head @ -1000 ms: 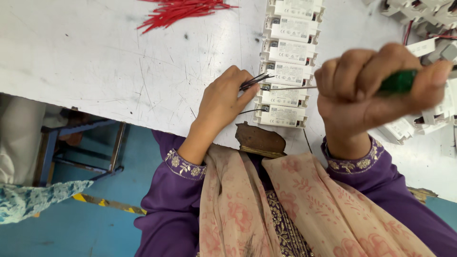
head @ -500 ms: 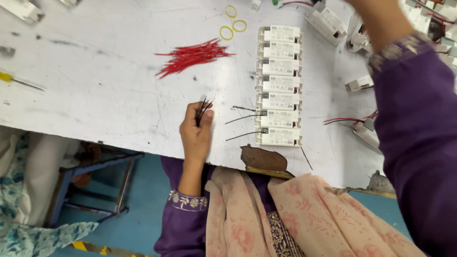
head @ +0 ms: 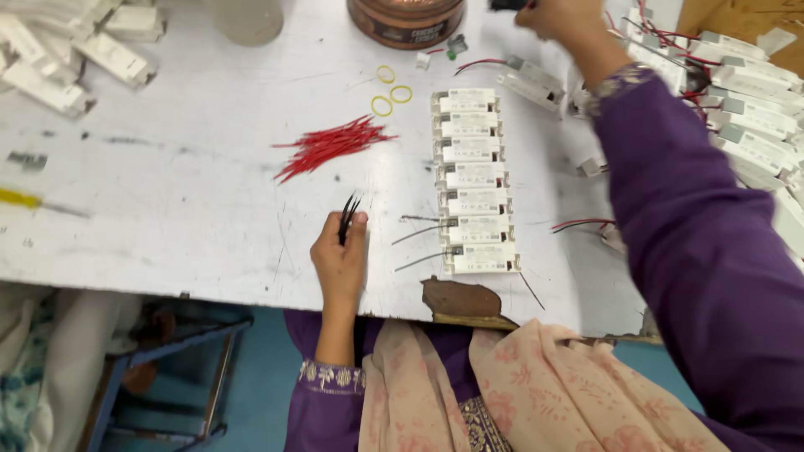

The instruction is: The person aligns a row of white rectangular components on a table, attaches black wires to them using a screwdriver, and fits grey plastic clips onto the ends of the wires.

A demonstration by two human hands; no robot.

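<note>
My left hand [head: 339,255] rests on the white table near its front edge, closed on a few short black wires [head: 347,216] that stick up from the fingers. To its right lies a column of several white rectangular modules [head: 469,180]; the nearest ones have black wires [head: 419,238] poking out to the left. My right hand [head: 565,18] is stretched to the far edge of the table, fingers curled around a dark object that the frame edge cuts off. A bundle of red wires [head: 331,145] lies on the table beyond my left hand.
A round copper-coloured tin [head: 406,18] stands at the far edge. Three yellow rubber rings [head: 390,90] lie near it. More white modules with red wires [head: 745,109] are heaped at the right, others at the far left [head: 59,59]. A yellow-handled tool [head: 33,201] lies left.
My right hand went from near my body, gripping a green-handled screwdriver, out to the far edge. My left hand drew away from the modules to the left with the black wires.
</note>
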